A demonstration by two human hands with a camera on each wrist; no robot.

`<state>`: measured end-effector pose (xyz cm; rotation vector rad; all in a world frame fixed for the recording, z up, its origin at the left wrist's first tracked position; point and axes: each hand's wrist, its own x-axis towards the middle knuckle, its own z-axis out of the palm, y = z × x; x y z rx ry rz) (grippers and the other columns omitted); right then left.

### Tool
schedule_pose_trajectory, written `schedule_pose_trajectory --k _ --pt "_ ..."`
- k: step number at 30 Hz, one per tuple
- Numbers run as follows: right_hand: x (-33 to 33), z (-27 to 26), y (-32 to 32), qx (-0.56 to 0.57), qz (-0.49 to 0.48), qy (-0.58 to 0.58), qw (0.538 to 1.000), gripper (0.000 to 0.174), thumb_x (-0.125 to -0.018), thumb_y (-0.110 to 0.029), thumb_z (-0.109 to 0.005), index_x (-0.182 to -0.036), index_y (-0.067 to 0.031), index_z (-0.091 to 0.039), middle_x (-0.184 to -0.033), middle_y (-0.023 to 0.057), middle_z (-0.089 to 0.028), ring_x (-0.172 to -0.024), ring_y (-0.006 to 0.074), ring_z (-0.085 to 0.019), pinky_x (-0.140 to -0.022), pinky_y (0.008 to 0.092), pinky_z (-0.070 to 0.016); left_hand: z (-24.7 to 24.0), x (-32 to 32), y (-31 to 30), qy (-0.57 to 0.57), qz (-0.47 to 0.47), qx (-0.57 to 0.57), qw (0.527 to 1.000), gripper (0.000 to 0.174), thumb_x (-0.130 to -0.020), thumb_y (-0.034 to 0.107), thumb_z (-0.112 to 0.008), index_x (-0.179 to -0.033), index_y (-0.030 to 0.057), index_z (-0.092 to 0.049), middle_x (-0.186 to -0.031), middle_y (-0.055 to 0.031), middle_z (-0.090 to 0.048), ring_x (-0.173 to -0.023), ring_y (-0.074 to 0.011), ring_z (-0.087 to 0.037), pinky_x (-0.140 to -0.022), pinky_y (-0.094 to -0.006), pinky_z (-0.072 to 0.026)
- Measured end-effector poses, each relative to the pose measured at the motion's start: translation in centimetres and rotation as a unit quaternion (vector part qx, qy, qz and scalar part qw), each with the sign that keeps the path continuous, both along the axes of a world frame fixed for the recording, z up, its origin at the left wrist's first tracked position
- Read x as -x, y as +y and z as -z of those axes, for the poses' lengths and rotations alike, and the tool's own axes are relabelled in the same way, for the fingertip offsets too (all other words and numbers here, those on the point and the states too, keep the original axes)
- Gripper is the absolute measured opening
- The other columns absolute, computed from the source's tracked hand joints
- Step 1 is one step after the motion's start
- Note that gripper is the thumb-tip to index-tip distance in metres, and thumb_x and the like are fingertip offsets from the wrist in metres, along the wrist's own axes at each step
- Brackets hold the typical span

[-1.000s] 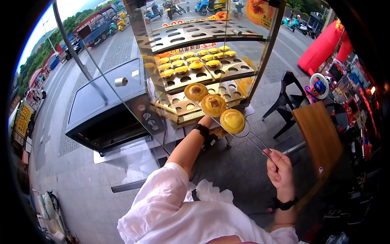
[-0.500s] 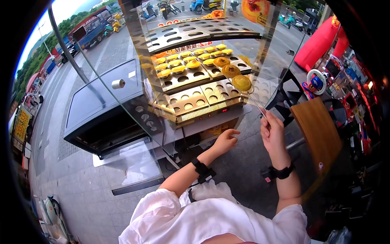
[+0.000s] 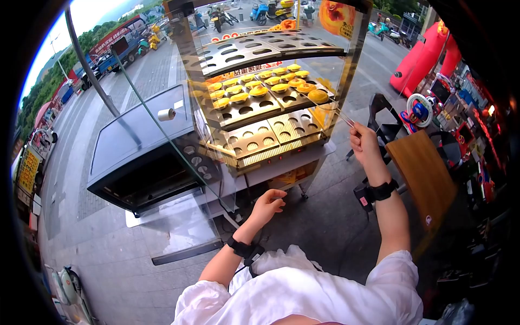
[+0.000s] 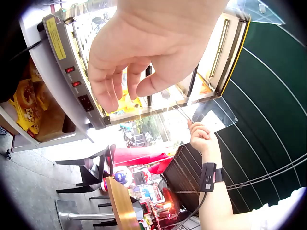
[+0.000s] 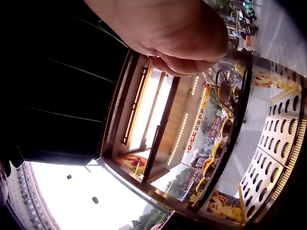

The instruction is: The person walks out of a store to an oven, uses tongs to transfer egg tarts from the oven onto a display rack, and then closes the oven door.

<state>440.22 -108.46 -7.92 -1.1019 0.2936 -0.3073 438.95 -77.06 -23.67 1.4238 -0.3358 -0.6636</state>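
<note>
My right hand grips the thin handle of a wire tart holder. Three egg tarts sit in a row on its rings, over the right side of the middle tray in the glass display cabinet. Several more tarts stand in that tray's holes. In the right wrist view, my right hand covers most of the handle. My left hand hangs in front of the cabinet's lower edge, fingers loosely bent, holding nothing. The left wrist view also has that hand with nothing in it.
Perforated trays fill the upper shelf and the lower level. A tilted glass door edge stands at the left, beside a dark oven. To the right are black chairs and a wooden tabletop.
The right hand has moved forward and up, carrying the wire holder and its three tarts from in front of the cabinet to over the middle tray. The left hand has drawn back toward the body.
</note>
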Motion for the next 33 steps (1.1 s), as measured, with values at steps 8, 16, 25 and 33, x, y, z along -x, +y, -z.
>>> schedule_pose_trajectory --k 8,16,25,33 --pt "0.8 -0.3 -0.7 0.034 0.040 0.011 0.999 0.020 -0.092 -0.016 -0.045 -0.098 0.0005 -0.055 -0.070 0.0020 -0.050 -0.047 0.0055 -0.040 -0.034 0.0190 -0.0258 0.6 0.6 0.4 0.026 0.004 0.007 1.000 0.027 -0.087 0.007 -0.049 -0.113 0.0024 -0.053 -0.108 -0.0049 -0.056 -0.093 -0.0143 -0.059 -0.077 -0.0268 -0.0494" --pt "-5.3 -0.1 0.8 -0.013 0.080 -0.033 0.996 0.017 -0.090 -0.014 -0.048 -0.078 -0.0022 -0.050 -0.067 0.0036 -0.050 -0.047 0.0079 -0.041 -0.037 0.0204 -0.0284 -0.3 1.4 1.3 0.022 0.006 0.003 1.000 0.025 -0.088 0.009 -0.051 -0.112 0.0019 -0.054 -0.108 -0.0054 -0.057 -0.092 -0.0149 -0.059 -0.077 -0.0269 -0.0496" --pt "1.8 -0.1 0.6 -0.032 0.026 -0.041 0.998 0.016 -0.091 -0.013 -0.048 -0.090 0.0015 -0.055 -0.070 0.0027 -0.050 -0.048 0.0066 -0.040 -0.037 0.0202 -0.0275 0.1 1.2 6.3 0.048 -0.016 -0.015 0.999 0.022 -0.091 0.014 -0.050 -0.110 0.0039 -0.055 -0.107 -0.0054 -0.059 -0.092 -0.0144 -0.059 -0.078 -0.0275 -0.0496" --pt "4.1 -0.9 1.4 -0.017 -0.016 -0.031 0.999 0.023 -0.093 -0.015 -0.045 -0.103 0.0039 -0.054 -0.073 0.0027 -0.052 -0.052 0.0061 -0.042 -0.040 0.0186 -0.0291 -3.0 1.1 11.2 0.019 0.019 -0.093 0.995 0.022 -0.093 0.020 -0.052 -0.098 0.0016 -0.061 -0.092 -0.0038 -0.064 -0.086 -0.0131 -0.062 -0.075 -0.0257 -0.0503"
